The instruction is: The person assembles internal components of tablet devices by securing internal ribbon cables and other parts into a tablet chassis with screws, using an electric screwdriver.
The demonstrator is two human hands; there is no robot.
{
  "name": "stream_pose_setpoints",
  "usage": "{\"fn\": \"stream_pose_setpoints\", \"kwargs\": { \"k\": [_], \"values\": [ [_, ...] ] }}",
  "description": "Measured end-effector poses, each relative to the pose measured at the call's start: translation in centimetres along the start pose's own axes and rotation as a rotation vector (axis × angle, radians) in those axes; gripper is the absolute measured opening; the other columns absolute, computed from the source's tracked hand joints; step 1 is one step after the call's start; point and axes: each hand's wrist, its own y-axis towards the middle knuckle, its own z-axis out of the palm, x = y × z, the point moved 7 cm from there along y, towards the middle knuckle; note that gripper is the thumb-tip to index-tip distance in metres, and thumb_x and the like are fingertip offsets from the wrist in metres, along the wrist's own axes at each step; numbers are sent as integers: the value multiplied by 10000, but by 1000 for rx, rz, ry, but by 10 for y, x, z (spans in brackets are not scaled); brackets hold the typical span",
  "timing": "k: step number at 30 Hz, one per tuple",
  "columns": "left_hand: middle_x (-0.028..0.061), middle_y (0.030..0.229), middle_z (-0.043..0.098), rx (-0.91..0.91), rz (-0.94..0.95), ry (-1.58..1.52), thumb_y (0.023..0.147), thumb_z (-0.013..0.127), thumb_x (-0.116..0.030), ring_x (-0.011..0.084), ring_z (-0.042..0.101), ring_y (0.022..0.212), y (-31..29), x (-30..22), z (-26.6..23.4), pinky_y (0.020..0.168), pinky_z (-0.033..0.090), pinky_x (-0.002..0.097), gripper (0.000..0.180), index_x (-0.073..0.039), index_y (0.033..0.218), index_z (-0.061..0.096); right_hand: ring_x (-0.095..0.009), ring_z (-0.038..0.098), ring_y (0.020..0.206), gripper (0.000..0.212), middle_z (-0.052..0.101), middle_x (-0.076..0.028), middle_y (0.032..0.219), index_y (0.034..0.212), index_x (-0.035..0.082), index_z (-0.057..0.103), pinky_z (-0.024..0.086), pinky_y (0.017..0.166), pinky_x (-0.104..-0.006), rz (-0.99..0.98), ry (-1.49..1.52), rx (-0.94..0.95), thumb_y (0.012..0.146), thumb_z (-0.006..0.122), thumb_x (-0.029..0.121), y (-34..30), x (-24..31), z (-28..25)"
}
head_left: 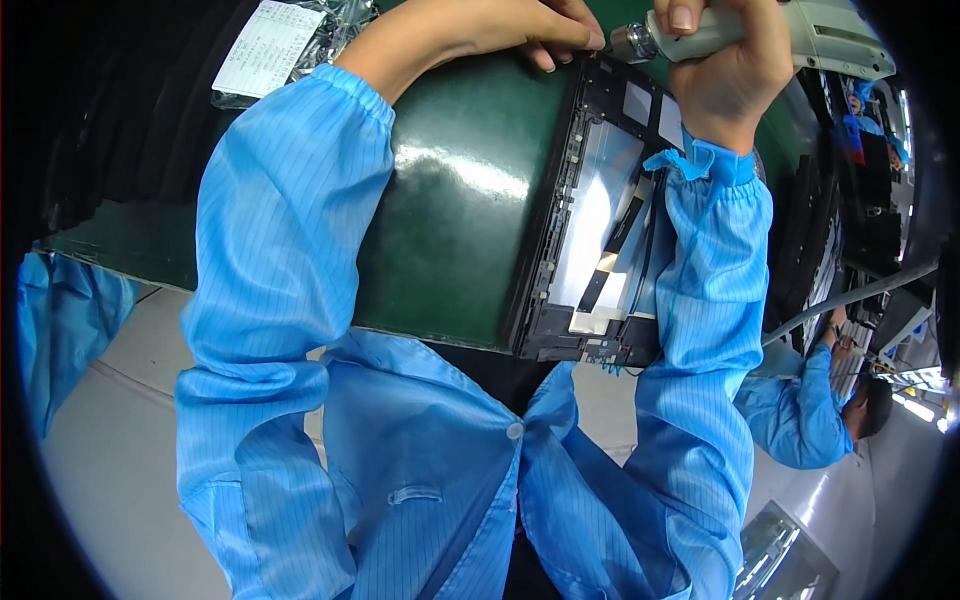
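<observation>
My right hand (735,75) is wrapped round a pale grey electric screwdriver (838,38), held nearly level with its metal nose (632,43) toward the left. Beside that nose is my left hand (550,35), its thumb and fingertips pinched together at the far corner of an opened black device housing (545,285). Whatever the left fingers hold is too small to make out. Silver plates (590,225) and a dark strip (612,255) show inside the housing. My right forearm covers part of its right side. A blue wrist strap (735,170) circles my right wrist.
The housing lies on a green work surface (450,230). A clear bag with a white label (268,48) lies at the far left. Dark stacked parts (800,230) stand to the right. A person in blue (800,410) works farther right; another blue sleeve (70,330) shows at left.
</observation>
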Motion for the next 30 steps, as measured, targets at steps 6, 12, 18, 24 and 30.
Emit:
{"fn": "stream_pose_setpoints", "kwargs": {
  "k": [6,12,18,24,30],
  "values": [
    [92,857,717,-5,-11,-7,901,707,-110,134,644,701,0,0,1,590,553,244,197,55,1002,745,-128,495,496,278,688,-242,1051,1105,-62,575,440,506,-265,18,-29,-15,874,508,78,0,-1,0],
    [91,847,712,-8,-23,-4,899,708,-110,136,643,703,0,1,1,584,554,249,202,63,999,741,-132,508,492,279,688,-242,1023,1091,-58,581,446,494,-246,5,-56,-32,858,505,75,0,1,3],
    [96,849,713,-8,-2,-2,901,708,-112,138,646,711,0,-4,0,588,556,250,208,68,999,739,-128,501,481,251,687,-243,1017,1064,-47,579,447,488,-255,-19,-24,6,859,503,75,4,2,2],
    [101,863,716,-29,-59,47,905,700,-106,136,648,711,-3,-7,2,608,555,244,210,71,1013,737,-114,494,491,117,670,-198,965,960,-4,537,445,494,-262,11,-56,49,867,497,55,1,-1,6],
    [103,879,719,-38,-57,54,903,696,-98,134,652,696,-4,-3,1,624,556,237,209,69,1022,736,-116,498,501,99,643,-159,903,968,9,525,446,492,-260,46,-28,56,879,496,44,-1,-3,7]
  ]
}}
